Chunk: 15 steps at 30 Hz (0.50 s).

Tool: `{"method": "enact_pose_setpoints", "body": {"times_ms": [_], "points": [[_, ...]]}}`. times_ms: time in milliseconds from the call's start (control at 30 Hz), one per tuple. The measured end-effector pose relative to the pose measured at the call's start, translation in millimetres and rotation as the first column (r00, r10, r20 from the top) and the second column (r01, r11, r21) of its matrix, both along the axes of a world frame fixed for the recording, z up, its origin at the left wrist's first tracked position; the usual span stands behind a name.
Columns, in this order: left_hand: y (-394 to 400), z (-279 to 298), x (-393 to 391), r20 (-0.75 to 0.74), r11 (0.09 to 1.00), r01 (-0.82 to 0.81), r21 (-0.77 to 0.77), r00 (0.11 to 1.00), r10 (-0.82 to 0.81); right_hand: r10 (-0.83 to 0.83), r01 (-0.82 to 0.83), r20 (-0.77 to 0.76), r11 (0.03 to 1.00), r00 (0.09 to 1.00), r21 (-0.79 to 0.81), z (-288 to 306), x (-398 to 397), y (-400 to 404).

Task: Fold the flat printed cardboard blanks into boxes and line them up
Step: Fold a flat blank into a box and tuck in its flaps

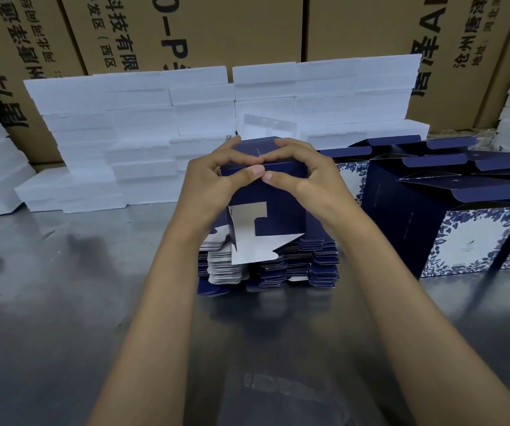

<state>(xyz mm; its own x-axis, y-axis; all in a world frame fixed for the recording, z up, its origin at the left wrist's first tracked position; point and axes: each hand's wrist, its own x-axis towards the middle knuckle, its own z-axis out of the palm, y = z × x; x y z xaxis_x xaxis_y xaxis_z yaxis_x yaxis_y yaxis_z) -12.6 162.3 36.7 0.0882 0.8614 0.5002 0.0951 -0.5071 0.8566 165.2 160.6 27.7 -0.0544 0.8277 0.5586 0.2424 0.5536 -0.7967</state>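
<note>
A dark blue cardboard box [281, 210] is held up over the middle of the table, partly folded, with a white-backed flap [252, 238] hanging loose at its lower left. My left hand [213, 182] grips its left side and my right hand [305, 176] its right side; both thumbs press together on the near top edge. Beneath it lies a stack of flat blue blanks [296, 265]. To the right stand folded blue boxes with floral white panels [474, 238], their top flaps open.
The grey metal table [63, 318] reflects light in front. White foam blocks [143, 133] are piled along the back and at the left edge. Big brown cartons with black print [216, 26] form a wall behind them.
</note>
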Motion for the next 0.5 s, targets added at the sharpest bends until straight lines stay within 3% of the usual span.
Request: {"method": "enact_pose_setpoints", "body": {"times_ms": [167, 333, 500], "points": [[1.6, -1.4, -2.5, -0.010, 1.000, 0.020, -0.007, 1.000, -0.020, -0.017, 0.013, -0.104, 0.999, 0.994, -0.039, -0.8, -7.2, -0.2], [4.6, -3.1, -10.0, 0.091, 0.999, 0.043, -0.031, 0.995, -0.040, 0.044, -0.054, -0.135, 0.996, 0.990, -0.069, 0.0, -4.4, -2.7], [4.9, -1.7, -14.6, 0.004, 0.998, 0.065, -0.022, 0.998, -0.064, 0.051, -0.061, -0.186, 0.997, 0.981, -0.051, 0.3, -1.9, -3.1]]}}
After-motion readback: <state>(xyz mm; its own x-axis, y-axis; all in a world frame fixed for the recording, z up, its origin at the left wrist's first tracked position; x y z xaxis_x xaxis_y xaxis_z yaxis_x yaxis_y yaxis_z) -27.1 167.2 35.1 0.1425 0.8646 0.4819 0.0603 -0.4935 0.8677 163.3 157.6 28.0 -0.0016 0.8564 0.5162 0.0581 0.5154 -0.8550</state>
